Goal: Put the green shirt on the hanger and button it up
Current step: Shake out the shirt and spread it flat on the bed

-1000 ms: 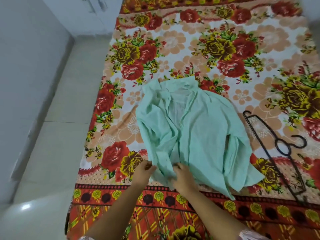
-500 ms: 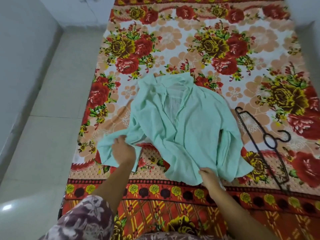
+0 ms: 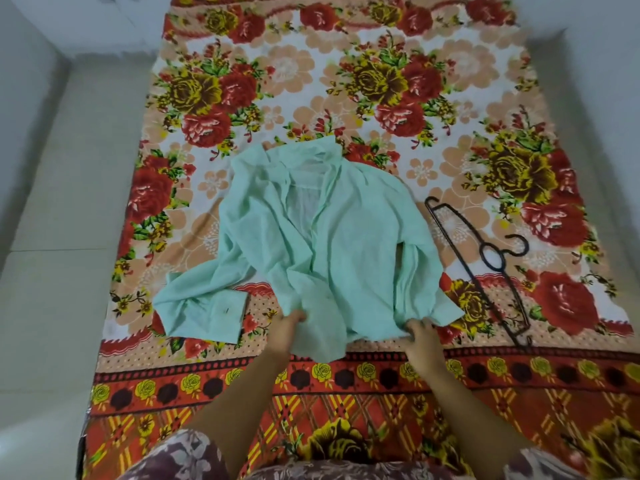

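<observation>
Mint-green cotton shirt point(image 3: 322, 244) lies open on the floral bedsheet point(image 3: 381, 81); left hand point(image 3: 289, 327) has moved from the sleeve to the hem, right hand point(image 3: 420, 336) also pinching hem. Black plastic hanger point(image 3: 485, 268) just beside; fingertips hidden under cloth.

Soft, even light is filling the room, and shadows are staying very faint. A pale glare is showing on the floor tiles point(image 3: 20, 441) at the lower left. The wide lens is bending the edges of the bed point(image 3: 588, 368) outward, and the corners are looking smeared. The picture is appearing slightly blurred overall; fine weave on the green shirt point(image 3: 346, 244) is not resolving clearly.
</observation>
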